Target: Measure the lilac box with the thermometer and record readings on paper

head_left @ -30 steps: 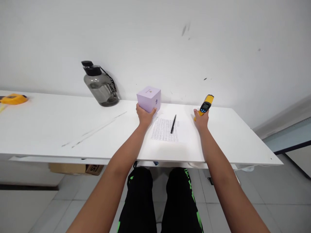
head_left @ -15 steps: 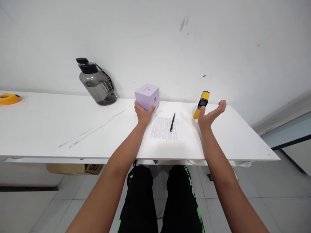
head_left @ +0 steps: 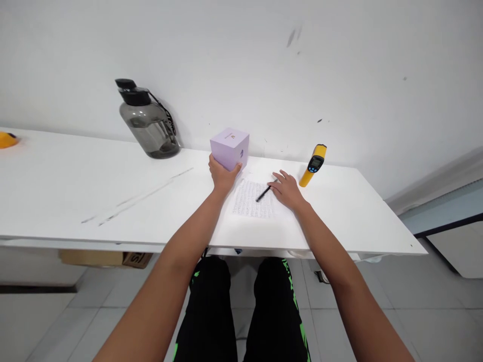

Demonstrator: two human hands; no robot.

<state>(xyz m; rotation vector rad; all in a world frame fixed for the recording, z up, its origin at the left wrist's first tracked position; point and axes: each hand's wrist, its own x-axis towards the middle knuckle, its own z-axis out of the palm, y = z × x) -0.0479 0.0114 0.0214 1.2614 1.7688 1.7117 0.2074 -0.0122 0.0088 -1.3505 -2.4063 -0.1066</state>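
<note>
My left hand (head_left: 222,175) is wrapped round the near lower part of a lilac box (head_left: 228,147), fingers on its left side and thumb on its right. Beside it, my right hand (head_left: 287,191) has its thumb and fingers on the upper end of a black pen (head_left: 263,194). The pen lies slantwise over a sheet of paper (head_left: 249,203) covered with handwriting. Just right of that hand, a yellow and black infrared thermometer (head_left: 315,163) stands upright on its handle near the wall.
A large grey see-through water bottle (head_left: 151,125) with a black lid stands at the back left of the white table (head_left: 151,206). Another yellow object (head_left: 6,140) is cut off at the left edge. Below the table is a cardboard box (head_left: 94,258).
My right hand has moved left from the thermometer to the pen, and its fingers have closed on it. The pen has turned to a flatter slant. My left hand stays on the box.
</note>
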